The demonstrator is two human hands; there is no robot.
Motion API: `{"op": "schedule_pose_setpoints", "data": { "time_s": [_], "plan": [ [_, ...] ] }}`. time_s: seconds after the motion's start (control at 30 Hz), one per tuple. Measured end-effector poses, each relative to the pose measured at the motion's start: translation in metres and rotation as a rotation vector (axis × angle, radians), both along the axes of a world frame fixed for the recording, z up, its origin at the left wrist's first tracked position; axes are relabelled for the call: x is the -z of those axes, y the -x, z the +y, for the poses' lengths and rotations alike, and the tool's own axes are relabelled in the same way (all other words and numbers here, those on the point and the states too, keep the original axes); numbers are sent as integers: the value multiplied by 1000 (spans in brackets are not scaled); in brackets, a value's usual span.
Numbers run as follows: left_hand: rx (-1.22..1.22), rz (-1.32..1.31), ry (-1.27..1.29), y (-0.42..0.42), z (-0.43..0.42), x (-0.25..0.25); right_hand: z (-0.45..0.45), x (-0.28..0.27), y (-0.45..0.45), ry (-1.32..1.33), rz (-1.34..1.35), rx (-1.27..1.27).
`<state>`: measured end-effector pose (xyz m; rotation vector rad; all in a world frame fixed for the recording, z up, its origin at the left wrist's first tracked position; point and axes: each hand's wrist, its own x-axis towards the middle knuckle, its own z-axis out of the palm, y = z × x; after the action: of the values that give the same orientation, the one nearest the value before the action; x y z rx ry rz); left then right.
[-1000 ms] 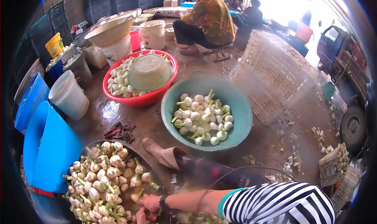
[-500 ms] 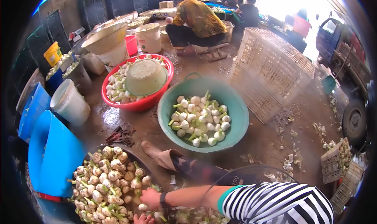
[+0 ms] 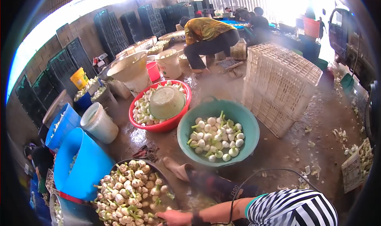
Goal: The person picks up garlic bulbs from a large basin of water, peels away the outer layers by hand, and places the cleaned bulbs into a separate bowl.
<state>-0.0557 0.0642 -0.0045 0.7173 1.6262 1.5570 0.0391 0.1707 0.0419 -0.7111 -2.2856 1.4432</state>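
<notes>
My right hand (image 3: 175, 217) reaches in from the lower right, at the near right edge of a dark round tub (image 3: 166, 177) heaped with dirty garlic bulbs (image 3: 123, 196). Its fingers look curled, and the frame's bottom edge cuts them off, so what they hold cannot be made out. A small dark thing shows just under the fingertips. My left hand is out of view. Beyond my outstretched leg (image 3: 210, 182) stands a green basin (image 3: 254, 136) with cleaned white garlic bulbs (image 3: 216, 136), short green stems still on.
A red basin (image 3: 137, 125) holds more garlic under an upturned pale bowl (image 3: 167, 101). Blue tubs (image 3: 81, 158) and a white bucket (image 3: 99, 123) line the left. Stacked plastic crates (image 3: 278, 87) stand right of the green basin. A co-worker (image 3: 210, 35) crouches farther back.
The view has tilted up and swung left, so the scene sits lower and farther right. My left hand has dropped out of frame; my right hand appears lower, by the tub's near edge.
</notes>
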Motion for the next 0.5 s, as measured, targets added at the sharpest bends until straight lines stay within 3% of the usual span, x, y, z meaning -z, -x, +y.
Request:
{"op": "schedule_pose_setpoints", "data": {
  "time_s": [0.03, 0.1, 0.17, 0.27, 0.33, 0.37, 0.4, 0.47, 0.5],
  "plan": [
    [-76, 411, 84, -2, 0, -2, -4, -15, -9, -5, 12, 5],
    [26, 671, 253, 0, -4, -12, -5, -18, -13, 19, 35, 24],
    [65, 928, 368, -26, -4, -63, -2, -2, -9, 83, 51, 53],
    [134, 1298, 194, -9, -6, -31, -11, -14, -17, -40, 119, 113],
    [-57, 596, 65, 12, -6, 25, -10, -33, -20, -26, -98, 52],
    [-143, 247, 2, 12, -3, 22, -10, -38, -19, -17, -203, 22],
    [-89, 499, 63, 12, -7, 17, -8, -30, -18, -46, -103, -9],
    [26, 995, 193, -23, -9, -51, -4, -1, -18, -98, 92, -71],
    [15, 982, 124, -22, -10, -49, -4, 4, -19, -112, 143, -92]
  ]
}}
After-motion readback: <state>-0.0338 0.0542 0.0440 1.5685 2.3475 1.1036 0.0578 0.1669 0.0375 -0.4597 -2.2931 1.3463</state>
